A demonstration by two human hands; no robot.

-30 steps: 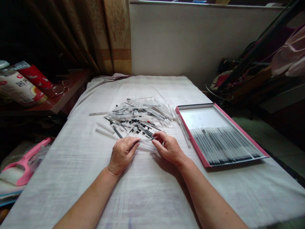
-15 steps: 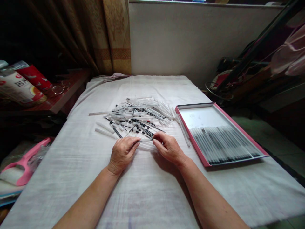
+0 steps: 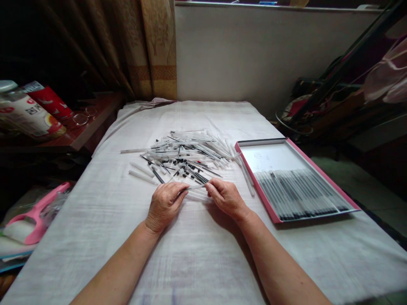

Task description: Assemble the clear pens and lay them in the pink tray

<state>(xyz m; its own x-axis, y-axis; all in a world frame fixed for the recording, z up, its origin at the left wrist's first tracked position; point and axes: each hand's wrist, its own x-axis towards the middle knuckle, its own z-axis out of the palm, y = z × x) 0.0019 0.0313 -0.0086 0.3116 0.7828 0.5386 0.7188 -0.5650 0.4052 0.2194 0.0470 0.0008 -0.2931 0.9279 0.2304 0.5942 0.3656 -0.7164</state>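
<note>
My left hand point(image 3: 165, 203) and my right hand point(image 3: 226, 196) rest on the white cloth point(image 3: 190, 254) at the near edge of a pile of clear pen barrels, black refills and small black caps point(image 3: 184, 152). Both hands pinch the two ends of one thin clear pen piece point(image 3: 195, 187) stretched between them. A few more clear barrels lie just under and beside the fingers.
A pink-rimmed flat tray point(image 3: 254, 180) on the right holds a row of several assembled pens point(image 3: 295, 192). A wooden side shelf with packets point(image 3: 28, 114) and glasses stands at the left. A pink-handled item point(image 3: 34, 214) lies lower left. Curtain and wall behind.
The hands stay almost in place; the fingers have drawn slightly closer together along the pen piece. The camera view has shifted a little.
</note>
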